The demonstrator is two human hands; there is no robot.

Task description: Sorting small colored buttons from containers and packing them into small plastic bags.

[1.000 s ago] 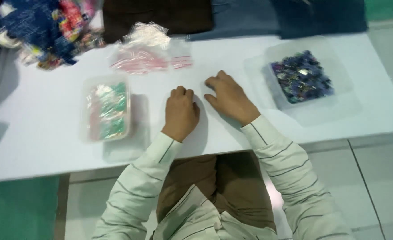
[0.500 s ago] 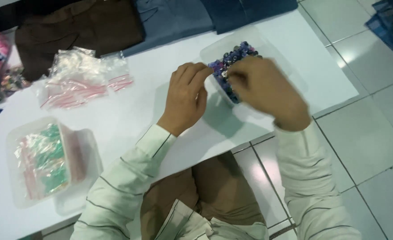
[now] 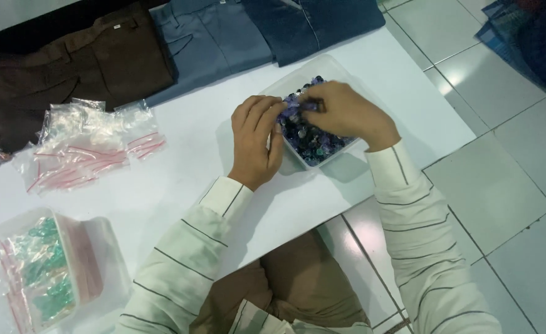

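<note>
A clear plastic tub [image 3: 297, 79] is seen near the right edge of a white table [image 3: 186, 185], filled with small dark blue and purple beads [image 3: 310, 137]. The left hand [image 3: 255, 141] is laid against the tub's near left wall, its fingers curled over the rim and touching the beads. The right hand [image 3: 341, 114] is held over the middle of the tub, its fingertips pinched together on a few purple beads just beside the left fingers. Whether anything is gripped inside the left hand cannot be told. Well to the left, a loose heap of small clear bags [image 3: 87, 147] with red strips is spread on the table. At the near left corner, a second clear tub [image 3: 109, 272] is placed, holding bags of green pieces [image 3: 44, 275]. Along the far edge, folded trousers in brown [image 3: 81, 59], grey-blue [image 3: 217, 37] and dark blue [image 3: 313, 21] are laid side by side.
</note>
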